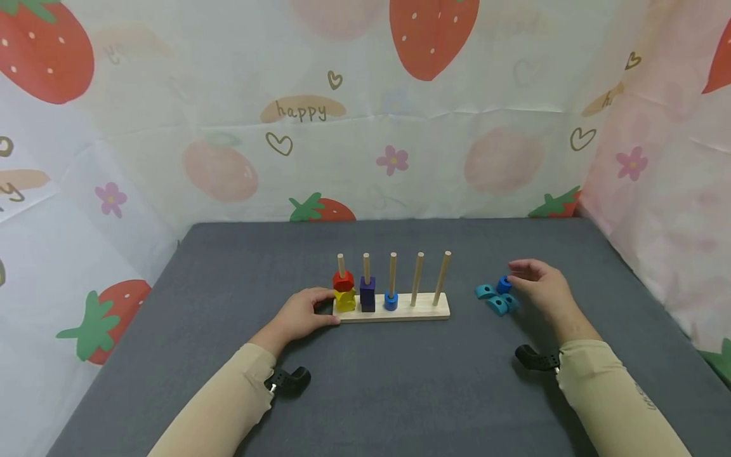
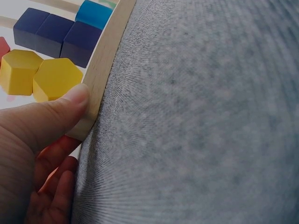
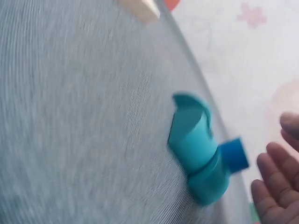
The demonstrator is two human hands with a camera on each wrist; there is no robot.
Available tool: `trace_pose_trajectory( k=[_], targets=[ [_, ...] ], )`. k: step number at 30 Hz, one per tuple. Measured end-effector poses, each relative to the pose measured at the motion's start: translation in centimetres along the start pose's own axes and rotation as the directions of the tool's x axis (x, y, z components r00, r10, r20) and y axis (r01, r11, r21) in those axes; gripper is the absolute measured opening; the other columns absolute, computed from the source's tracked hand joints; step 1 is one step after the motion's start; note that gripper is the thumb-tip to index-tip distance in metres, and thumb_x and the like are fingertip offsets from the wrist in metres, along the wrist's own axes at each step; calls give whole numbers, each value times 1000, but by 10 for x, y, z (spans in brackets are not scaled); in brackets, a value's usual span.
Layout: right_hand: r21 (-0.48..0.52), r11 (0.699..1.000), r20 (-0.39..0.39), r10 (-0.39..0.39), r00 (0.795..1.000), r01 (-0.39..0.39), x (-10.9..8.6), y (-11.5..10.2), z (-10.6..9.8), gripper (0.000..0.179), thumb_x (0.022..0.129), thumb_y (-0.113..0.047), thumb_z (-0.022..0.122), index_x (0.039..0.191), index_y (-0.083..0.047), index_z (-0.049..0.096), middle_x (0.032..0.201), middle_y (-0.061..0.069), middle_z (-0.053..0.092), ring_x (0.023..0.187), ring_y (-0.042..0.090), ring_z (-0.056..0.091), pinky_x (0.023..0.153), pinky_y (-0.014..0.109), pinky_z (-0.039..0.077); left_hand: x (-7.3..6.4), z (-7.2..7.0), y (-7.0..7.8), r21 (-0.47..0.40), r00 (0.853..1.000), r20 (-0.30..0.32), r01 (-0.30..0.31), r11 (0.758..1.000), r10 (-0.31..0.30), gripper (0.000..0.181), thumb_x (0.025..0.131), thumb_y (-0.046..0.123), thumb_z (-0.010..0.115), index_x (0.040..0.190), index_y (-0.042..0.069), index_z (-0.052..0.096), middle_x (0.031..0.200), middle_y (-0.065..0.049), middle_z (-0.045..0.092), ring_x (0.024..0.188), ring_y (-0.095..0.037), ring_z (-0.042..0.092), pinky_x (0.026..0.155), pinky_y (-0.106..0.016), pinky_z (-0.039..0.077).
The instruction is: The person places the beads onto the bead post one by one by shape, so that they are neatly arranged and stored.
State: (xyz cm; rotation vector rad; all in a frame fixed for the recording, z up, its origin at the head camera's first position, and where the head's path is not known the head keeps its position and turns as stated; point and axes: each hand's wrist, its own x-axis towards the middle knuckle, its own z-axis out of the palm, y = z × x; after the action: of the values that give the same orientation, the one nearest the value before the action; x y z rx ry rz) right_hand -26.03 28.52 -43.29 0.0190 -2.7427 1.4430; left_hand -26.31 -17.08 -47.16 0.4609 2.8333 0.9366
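Observation:
My left hand (image 1: 302,312) grips the left end of a wooden peg board (image 1: 419,311), thumb (image 2: 74,95) on its front edge and fingers around the end. Yellow blocks (image 1: 345,301) with red blocks (image 1: 342,280) above fill the leftmost peg. Dark blue square blocks (image 1: 368,294) are stacked on the second peg, and a blue round piece (image 1: 391,301) sits low on the third. My right hand (image 1: 547,293) is beside a small blue cylinder (image 3: 234,155), its fingers spread apart and holding nothing. Several teal curved blocks (image 3: 194,144) lie against that cylinder.
Bare pegs (image 1: 418,279) stand on the right part of the board. Grey cloth (image 1: 400,387) covers the table. Behind it hangs a white curtain (image 1: 434,165) with strawberry prints, which also runs along both sides.

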Motion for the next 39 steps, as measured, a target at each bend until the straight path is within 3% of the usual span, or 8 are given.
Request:
trace_pose_trajectory(
  k=[3,9,21,31,39],
  targets=[
    [22,999,40,39,998,-40,3,9,0,50,91,-31,56,129,-1,46,129,22,48,114,34,46,94,50,38,0,0,0,-1,1000,-1,-4,1000,4,58,74,36,75,124,13,58,124,-2,56,116,-23,49,98,-42,39],
    [4,998,91,57,994,-58,6,21,3,55,90,-28,58,134,1,40,132,24,43,119,38,42,95,52,36,1,1,0,-3,1000,0,-11,1000,11,57,74,36,75,124,13,58,124,-3,56,116,-23,49,98,-43,39],
    [-90,993,86,88,992,-80,5,23,9,39,90,-27,59,118,0,54,112,19,55,97,28,49,74,32,43,0,2,1,-11,1000,6,4,1000,-3,57,74,37,75,123,14,59,124,-2,56,117,-23,49,99,-43,38],
    [-81,992,10,94,995,-93,6,23,8,49,89,-38,57,117,2,52,113,21,55,98,29,50,74,35,43,1,2,1,-4,1000,2,-6,1000,6,57,74,36,75,123,13,59,124,-2,57,117,-23,49,99,-43,38],
    [-74,997,-33,26,999,-28,5,9,2,53,87,-45,57,116,-1,55,109,16,57,94,21,52,74,29,45,0,-1,2,-5,1000,5,2,1000,-1,56,74,36,75,123,13,58,123,-3,57,115,-23,50,98,-43,38]
  ],
)
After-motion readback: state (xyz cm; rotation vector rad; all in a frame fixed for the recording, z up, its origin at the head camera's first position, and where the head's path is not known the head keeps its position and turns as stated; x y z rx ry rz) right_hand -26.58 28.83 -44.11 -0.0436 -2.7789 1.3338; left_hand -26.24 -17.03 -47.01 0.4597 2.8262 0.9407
